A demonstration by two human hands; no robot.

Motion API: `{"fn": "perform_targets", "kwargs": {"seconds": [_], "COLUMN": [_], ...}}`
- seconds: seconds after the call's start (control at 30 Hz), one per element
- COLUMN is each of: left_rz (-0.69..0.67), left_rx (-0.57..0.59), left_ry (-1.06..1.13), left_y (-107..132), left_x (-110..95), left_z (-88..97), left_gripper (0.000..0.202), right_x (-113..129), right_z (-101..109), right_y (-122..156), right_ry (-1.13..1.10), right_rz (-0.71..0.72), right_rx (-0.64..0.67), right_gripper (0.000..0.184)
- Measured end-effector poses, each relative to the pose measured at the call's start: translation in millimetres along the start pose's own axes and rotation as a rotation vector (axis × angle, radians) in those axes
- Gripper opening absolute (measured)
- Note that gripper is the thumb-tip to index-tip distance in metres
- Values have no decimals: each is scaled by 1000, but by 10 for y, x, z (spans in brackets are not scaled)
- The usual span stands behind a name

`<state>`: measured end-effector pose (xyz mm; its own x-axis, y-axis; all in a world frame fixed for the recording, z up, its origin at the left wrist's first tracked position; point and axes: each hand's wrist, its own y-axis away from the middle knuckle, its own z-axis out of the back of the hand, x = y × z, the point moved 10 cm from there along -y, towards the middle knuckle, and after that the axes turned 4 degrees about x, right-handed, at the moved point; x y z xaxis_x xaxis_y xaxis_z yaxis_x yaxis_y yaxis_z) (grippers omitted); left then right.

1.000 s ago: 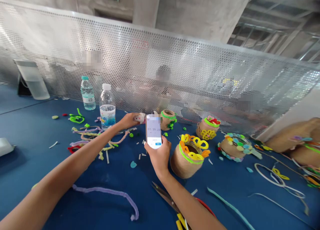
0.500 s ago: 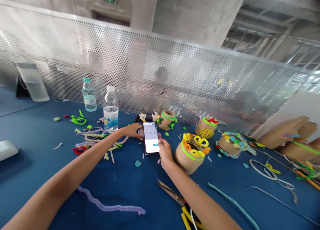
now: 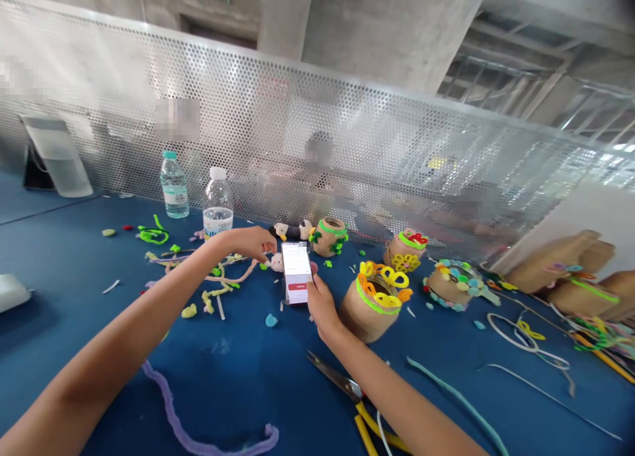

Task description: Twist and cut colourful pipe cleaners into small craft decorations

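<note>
A smartphone [image 3: 296, 267] stands tilted above the blue table, its lit screen facing me with a red button near the bottom. My right hand [image 3: 323, 309] grips its lower right side, thumb at the screen's edge. Left of the phone's top, my left hand [image 3: 255, 243] hovers with loosely bent fingers, apart from the phone and holding nothing visible. A small pale plush piece [image 3: 276, 263] lies beneath those fingers. Close by the right hand is a twine-wrapped jar [image 3: 367, 317] with yellow and orange pipe-cleaner loops. Behind the phone lies a black-and-white plush figure [image 3: 292, 232].
Long-nosed pliers [image 3: 340, 380] with yellow handles lie near my right forearm. A purple pipe cleaner [image 3: 173, 413] and a teal one [image 3: 456, 393] are in front. Two water bottles [image 3: 174, 188] [image 3: 217, 201] stand back left; more decorated jars [image 3: 405, 252] stand right, before a perforated metal screen [image 3: 258, 125].
My left hand has let go of the phone's left side and moved up and left. The screen has changed from a timer to a page with a red button.
</note>
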<state>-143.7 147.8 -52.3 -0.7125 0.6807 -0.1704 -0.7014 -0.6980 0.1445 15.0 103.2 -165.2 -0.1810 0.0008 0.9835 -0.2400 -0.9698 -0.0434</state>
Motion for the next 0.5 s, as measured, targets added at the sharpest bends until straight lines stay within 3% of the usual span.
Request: {"fn": "perform_targets", "kwargs": {"seconds": [0.07, 0.13, 0.23, 0.3, 0.4, 0.5], "left_rz": [-18, -7, -23, -104, -201, -226], "left_rx": [-56, -231, -518, -609, -661, -642], "left_ry": [-45, -197, -376, -305, -93, 1], "left_y": [17, 31, 74, 69, 27, -33], "left_x": [-67, -127, -252, -310, -296, -268], "left_z": [67, 203, 348, 333, 243, 76], "left_gripper": [21, 17, 30, 32, 32, 38], "right_x": [140, 359, 769, 887, 777, 382], "right_z": [16, 36, -1, -51, -239, -345], "right_y": [140, 347, 813, 1180, 1836, 2168], "right_ry": [118, 238, 393, 513, 595, 578], "right_rz": [16, 79, 315, 472, 833, 1017], "right_rx": [47, 136, 380, 558, 900, 1019], "right_gripper": [39, 43, 45, 43, 53, 52]}}
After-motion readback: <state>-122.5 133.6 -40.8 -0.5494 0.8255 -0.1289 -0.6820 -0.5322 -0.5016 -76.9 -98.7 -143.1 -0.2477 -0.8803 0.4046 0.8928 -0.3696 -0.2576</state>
